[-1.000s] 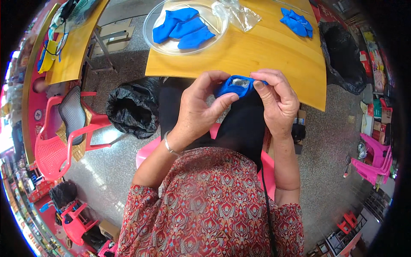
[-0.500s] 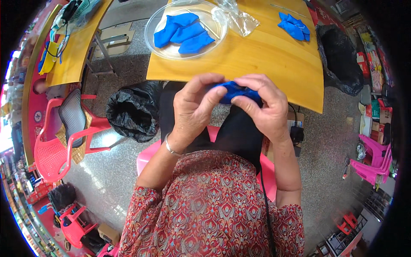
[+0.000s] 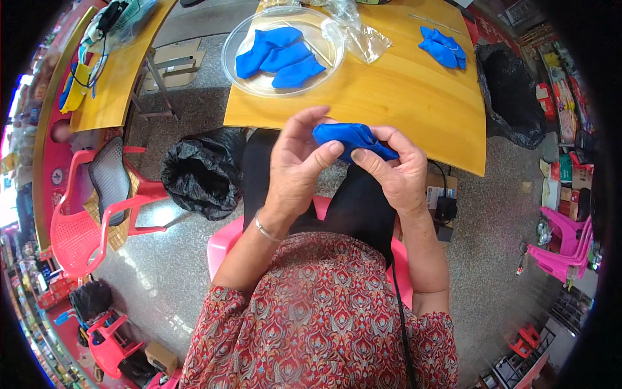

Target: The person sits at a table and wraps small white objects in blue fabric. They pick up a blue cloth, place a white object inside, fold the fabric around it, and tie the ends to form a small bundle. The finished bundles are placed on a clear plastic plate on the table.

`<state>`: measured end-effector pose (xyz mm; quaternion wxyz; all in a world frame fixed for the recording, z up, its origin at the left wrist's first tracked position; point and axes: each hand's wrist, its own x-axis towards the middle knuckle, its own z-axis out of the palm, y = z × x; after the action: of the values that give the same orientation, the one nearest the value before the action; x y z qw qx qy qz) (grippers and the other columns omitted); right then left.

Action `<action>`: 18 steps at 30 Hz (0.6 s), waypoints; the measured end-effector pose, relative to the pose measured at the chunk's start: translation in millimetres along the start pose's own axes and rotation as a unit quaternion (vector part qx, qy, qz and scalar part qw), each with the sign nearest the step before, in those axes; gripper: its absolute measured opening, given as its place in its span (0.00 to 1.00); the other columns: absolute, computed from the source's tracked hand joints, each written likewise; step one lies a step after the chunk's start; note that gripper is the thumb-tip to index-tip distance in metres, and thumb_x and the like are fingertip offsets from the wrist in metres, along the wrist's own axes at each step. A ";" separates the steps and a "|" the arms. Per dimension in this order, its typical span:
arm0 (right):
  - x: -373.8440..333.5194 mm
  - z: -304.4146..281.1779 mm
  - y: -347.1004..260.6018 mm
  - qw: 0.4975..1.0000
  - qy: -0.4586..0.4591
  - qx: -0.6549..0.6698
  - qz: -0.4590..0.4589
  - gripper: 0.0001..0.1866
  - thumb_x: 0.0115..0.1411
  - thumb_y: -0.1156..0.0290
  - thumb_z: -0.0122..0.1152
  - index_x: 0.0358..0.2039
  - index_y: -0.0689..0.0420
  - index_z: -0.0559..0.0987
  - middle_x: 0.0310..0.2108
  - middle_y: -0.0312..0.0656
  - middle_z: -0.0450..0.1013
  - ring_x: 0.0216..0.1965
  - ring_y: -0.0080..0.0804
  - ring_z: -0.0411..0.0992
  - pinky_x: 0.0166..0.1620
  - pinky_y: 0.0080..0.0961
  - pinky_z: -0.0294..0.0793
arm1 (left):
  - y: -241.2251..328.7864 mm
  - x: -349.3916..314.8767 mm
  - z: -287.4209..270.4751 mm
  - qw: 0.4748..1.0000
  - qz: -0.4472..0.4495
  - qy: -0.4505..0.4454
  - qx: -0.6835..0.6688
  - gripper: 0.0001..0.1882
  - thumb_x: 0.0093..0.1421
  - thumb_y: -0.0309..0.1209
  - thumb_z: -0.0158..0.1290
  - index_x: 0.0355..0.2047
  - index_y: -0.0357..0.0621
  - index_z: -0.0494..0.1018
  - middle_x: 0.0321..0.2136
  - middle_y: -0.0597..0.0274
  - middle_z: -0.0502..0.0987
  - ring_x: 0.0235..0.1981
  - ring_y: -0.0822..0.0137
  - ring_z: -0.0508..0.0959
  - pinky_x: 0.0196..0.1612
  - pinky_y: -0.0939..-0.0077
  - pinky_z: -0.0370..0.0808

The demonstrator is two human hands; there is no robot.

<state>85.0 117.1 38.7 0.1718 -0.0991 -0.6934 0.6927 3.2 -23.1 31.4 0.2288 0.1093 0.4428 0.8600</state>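
Note:
Between my hands, just off the table's near edge and above my lap, is a small blue fabric piece point(image 3: 345, 134). My left hand point(image 3: 299, 155) grips its left end, thumb in front and fingers behind. My right hand point(image 3: 396, 165) pinches its right end, where folds and an opening show. On the table, a clear round plastic tub point(image 3: 228, 55) contains several similar blue fabric pieces point(image 3: 285, 57) and a thin pale stick point(image 3: 317, 50). More blue pieces point(image 3: 444, 48) lie together at the table's far right.
A crumpled clear plastic bag point(image 3: 369, 42) lies beside the tub on the yellow table point(image 3: 389, 84). Black bag-lined bins stand left point(image 3: 204, 175) and right point(image 3: 512, 91) of the table. A red chair point(image 3: 84, 214) is at the left, a pink stool point(image 3: 223, 243) beneath me.
The blue fabric piece has turned so more of its flat front shows. My left index finger has lifted away from it, and my right hand has shifted slightly lower.

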 end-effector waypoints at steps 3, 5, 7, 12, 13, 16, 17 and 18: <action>0.0 3.6 8.7 0.999 0.003 0.041 -0.010 0.16 0.55 0.77 0.68 0.44 0.65 0.77 0.39 0.38 0.76 0.39 0.21 0.73 0.44 0.20 0.74 | -4.8 -5.9 -3.7 1.000 -0.020 -0.007 0.000 0.13 0.59 0.23 0.59 0.44 0.37 0.74 0.38 0.64 0.78 0.38 0.74 0.76 0.45 0.79 0.73; -2.8 7.2 13.1 0.999 0.010 0.051 -0.008 0.16 0.55 0.77 0.68 0.44 0.65 0.77 0.39 0.37 0.76 0.39 0.21 0.73 0.44 0.19 0.73 | -3.4 -6.3 -7.5 0.999 0.019 -0.015 0.028 0.11 0.60 0.25 0.58 0.43 0.37 0.75 0.37 0.64 0.79 0.37 0.75 0.76 0.45 0.80 0.72; -5.6 4.1 7.9 0.999 -0.006 -0.015 0.030 0.16 0.56 0.76 0.68 0.44 0.65 0.77 0.39 0.37 0.76 0.39 0.20 0.72 0.44 0.19 0.72 | -2.5 -5.5 -12.6 1.000 -0.015 0.005 0.023 0.09 0.61 0.26 0.58 0.41 0.37 0.75 0.37 0.64 0.79 0.38 0.73 0.77 0.47 0.78 0.72; -4.0 9.5 13.7 0.999 0.006 -0.003 0.031 0.15 0.57 0.76 0.67 0.45 0.65 0.77 0.39 0.36 0.75 0.38 0.18 0.71 0.43 0.17 0.71 | -7.5 -3.3 -10.5 0.998 -0.016 0.032 -0.043 0.09 0.61 0.26 0.57 0.42 0.36 0.76 0.37 0.62 0.80 0.39 0.73 0.77 0.48 0.76 0.72; -4.9 11.4 11.7 1.000 0.009 0.004 0.014 0.15 0.57 0.76 0.66 0.45 0.65 0.77 0.39 0.36 0.75 0.38 0.18 0.71 0.43 0.17 0.71 | -7.1 -3.8 -4.5 0.997 -0.018 0.043 -0.061 0.09 0.61 0.26 0.57 0.42 0.36 0.76 0.37 0.62 0.80 0.39 0.72 0.77 0.49 0.76 0.72; -3.6 16.3 10.5 0.999 0.008 -0.010 -0.042 0.14 0.58 0.78 0.65 0.45 0.65 0.77 0.40 0.37 0.75 0.38 0.18 0.72 0.43 0.17 0.72 | -4.4 -5.4 0.6 0.997 -0.018 0.026 -0.067 0.09 0.61 0.26 0.57 0.42 0.36 0.76 0.37 0.60 0.80 0.41 0.71 0.78 0.49 0.75 0.72; -2.8 17.5 10.0 0.998 0.007 -0.021 -0.062 0.14 0.58 0.79 0.65 0.45 0.66 0.77 0.40 0.37 0.75 0.38 0.19 0.72 0.43 0.17 0.72 | -4.1 -5.9 1.2 0.998 -0.018 0.011 -0.062 0.10 0.61 0.25 0.57 0.42 0.36 0.76 0.37 0.59 0.80 0.41 0.70 0.78 0.50 0.75 0.72; -2.4 19.2 8.6 0.999 0.009 0.000 -0.049 0.14 0.58 0.79 0.65 0.45 0.66 0.77 0.40 0.38 0.75 0.39 0.19 0.72 0.44 0.17 0.72 | -2.0 -4.5 -2.2 0.999 -0.008 0.012 -0.053 0.10 0.61 0.25 0.57 0.42 0.36 0.75 0.38 0.59 0.80 0.41 0.70 0.78 0.49 0.75 0.72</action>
<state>79.1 98.6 30.2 0.2119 -0.0712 -0.6959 0.6824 6.9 -25.9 28.6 0.2357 0.0831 0.4006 0.8815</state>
